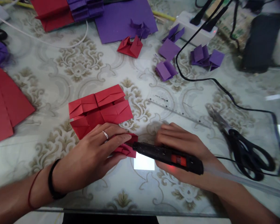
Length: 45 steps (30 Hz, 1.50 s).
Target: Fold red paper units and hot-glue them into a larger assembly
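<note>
My right hand (180,147) is closed around a black glue gun (163,154) with a red switch. A clear glue stick (238,177) trails from its back end. The gun's nozzle points left into a small folded red paper piece (130,150), which my left hand (101,152) holds down with its fingers. My left hand covers part of this piece, so its full shape is hidden. Just above the left hand lies a larger folded red paper panel (109,107) made of joined sections, its lower edge partly behind the fingers.
A clear ruler (179,112) and black-handled scissors (244,149) lie to the right. A black cord (214,80) runs from a white power strip (193,29). Purple folded pieces (165,70), a red folded piece (130,46) and purple card (116,23) lie behind; red sheets (7,104) at left.
</note>
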Each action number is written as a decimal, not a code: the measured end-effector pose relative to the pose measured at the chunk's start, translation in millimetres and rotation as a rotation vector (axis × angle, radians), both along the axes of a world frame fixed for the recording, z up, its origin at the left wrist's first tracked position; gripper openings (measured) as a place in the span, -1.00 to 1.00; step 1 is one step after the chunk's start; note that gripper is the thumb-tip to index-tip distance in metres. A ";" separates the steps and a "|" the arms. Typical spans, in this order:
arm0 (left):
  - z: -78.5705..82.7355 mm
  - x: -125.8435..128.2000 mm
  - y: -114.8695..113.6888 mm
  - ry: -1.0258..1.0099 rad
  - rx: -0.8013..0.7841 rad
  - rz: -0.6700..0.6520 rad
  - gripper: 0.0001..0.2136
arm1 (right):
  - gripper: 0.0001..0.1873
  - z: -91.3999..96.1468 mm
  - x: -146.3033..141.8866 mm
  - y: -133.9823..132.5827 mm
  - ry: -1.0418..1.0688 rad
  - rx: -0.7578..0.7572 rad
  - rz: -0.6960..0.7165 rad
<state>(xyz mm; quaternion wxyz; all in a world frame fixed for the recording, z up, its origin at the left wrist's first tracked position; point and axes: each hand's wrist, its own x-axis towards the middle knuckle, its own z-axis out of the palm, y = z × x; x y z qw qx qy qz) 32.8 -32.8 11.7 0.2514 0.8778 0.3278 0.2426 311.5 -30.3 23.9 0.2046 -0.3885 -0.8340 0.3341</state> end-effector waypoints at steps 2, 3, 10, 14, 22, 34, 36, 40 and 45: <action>-0.8 -0.3 -0.1 -0.009 0.002 0.004 -0.68 | -0.73 0.5 0.4 0.3 0.000 0.004 0.002; -1.1 -0.5 -0.1 -0.013 0.002 0.007 -0.67 | -0.73 1.0 0.6 0.4 0.004 0.004 0.003; -0.9 -1.2 0.8 0.009 0.010 -0.010 -0.65 | -0.72 -0.2 2.6 -0.2 0.019 0.004 0.003; -0.1 -1.2 1.3 0.019 0.004 -0.012 -0.65 | -0.72 -1.7 4.1 -0.9 0.023 0.003 0.001; 1.6 -1.5 1.6 0.017 -0.012 -0.002 -0.63 | -0.72 4.7 8.5 1.6 0.021 -0.006 -0.009; 1.0 -1.3 1.2 0.012 -0.020 0.007 -0.66 | -0.74 3.0 18.3 0.0 -0.003 0.012 -0.060; 1.1 -1.3 1.3 0.010 -0.011 0.009 -0.66 | -0.72 3.7 19.0 -0.2 0.001 0.010 -0.077; 1.8 -1.1 1.8 0.021 0.006 0.004 -0.68 | -0.72 5.6 19.8 0.3 -0.015 0.017 -0.086; 1.8 -2.2 2.0 0.028 0.003 0.006 -0.70 | -0.75 3.0 23.4 -1.0 -0.016 0.017 -0.076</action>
